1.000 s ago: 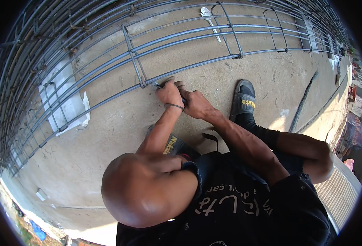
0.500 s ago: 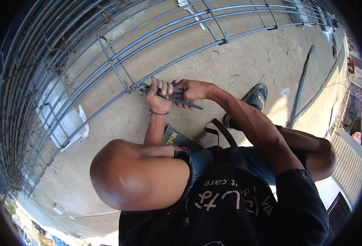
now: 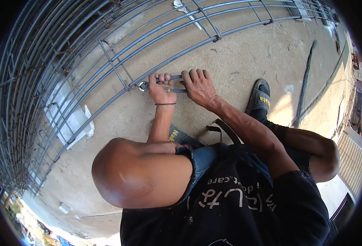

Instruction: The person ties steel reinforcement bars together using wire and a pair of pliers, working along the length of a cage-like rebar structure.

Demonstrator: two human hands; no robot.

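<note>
A pair of end-cutting pincers [image 3: 143, 86] lies across both my hands, its round jaws beside the lowest bar of a rebar cage [image 3: 114, 67]. My left hand [image 3: 163, 91] is closed around the pincers just behind the jaws, with a dark band at the wrist. Over the far ends of the two handles my right hand [image 3: 200, 87] is wrapped, back of the hand up. The handles run nearly side by side, a gap between them. Close to the jaws, a stirrup corner meets the bar. Whether wire sits in the jaws is too small to tell.
Long bars and stirrups crowd the left and top. A white sheet [image 3: 70, 115] lies under the cage, and a white-headed tool [image 3: 187, 13] lies beyond the bars. My sandalled foot [image 3: 259, 98] rests on the concrete, a dark strip [image 3: 306, 82] farther right. A black strap [image 3: 228, 130] hangs near my lap.
My right hand has shifted from one handle to a grip over both handle ends. The pincers have swung nearly level, and their handles now lie closer to parallel. My left hand stays near the jaws.
</note>
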